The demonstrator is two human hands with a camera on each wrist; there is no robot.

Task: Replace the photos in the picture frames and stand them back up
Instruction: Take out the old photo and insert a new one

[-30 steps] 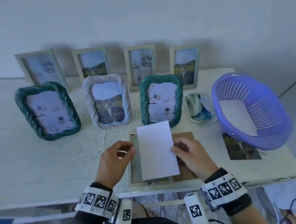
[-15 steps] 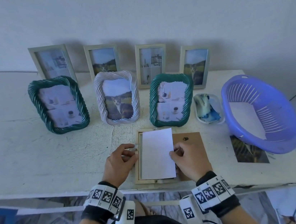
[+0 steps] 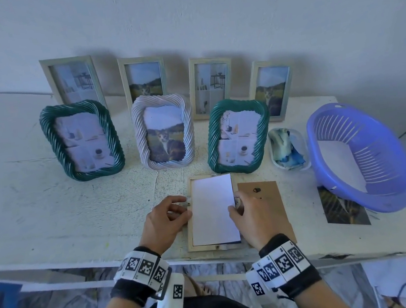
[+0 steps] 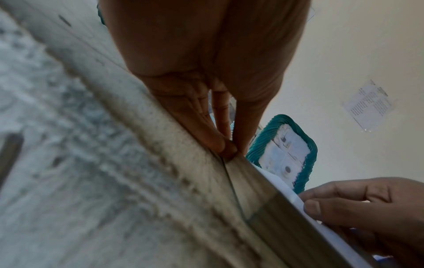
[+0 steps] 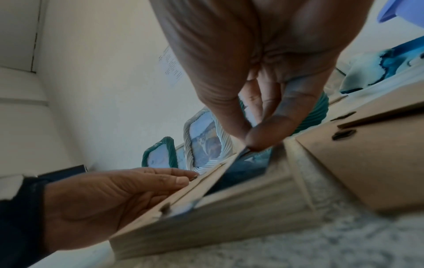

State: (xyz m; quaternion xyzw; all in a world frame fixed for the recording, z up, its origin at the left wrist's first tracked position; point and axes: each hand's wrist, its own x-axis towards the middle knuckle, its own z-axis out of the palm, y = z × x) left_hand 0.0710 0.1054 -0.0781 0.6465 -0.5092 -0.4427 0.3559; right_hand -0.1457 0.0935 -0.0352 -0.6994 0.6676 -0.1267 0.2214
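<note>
A light wooden picture frame (image 3: 192, 232) lies face down near the table's front edge. A photo (image 3: 213, 209), white back up, lies in its recess. My left hand (image 3: 184, 208) holds the frame's left rail between thumb and fingertips (image 4: 227, 150). My right hand (image 3: 233, 205) pinches the photo's right edge; in the right wrist view the thumb and forefinger (image 5: 252, 141) meet on that edge, and the photo's bluish underside (image 5: 241, 172) is slightly raised over the frame (image 5: 229, 208). The brown backing board (image 3: 268, 204) lies flat to the right of the frame, partly under my right hand.
Three rope-edged frames (image 3: 163, 135) stand in a row behind the work spot, with several plain wooden frames (image 3: 209, 85) against the wall. A purple basket (image 3: 383, 156), a small dish with a cloth (image 3: 287, 147) and a loose photo (image 3: 343, 210) lie at right.
The photo was held raised and tilted above the frame; now it has come down into the frame's recess. Both hands have dropped with it to the frame's sides.
</note>
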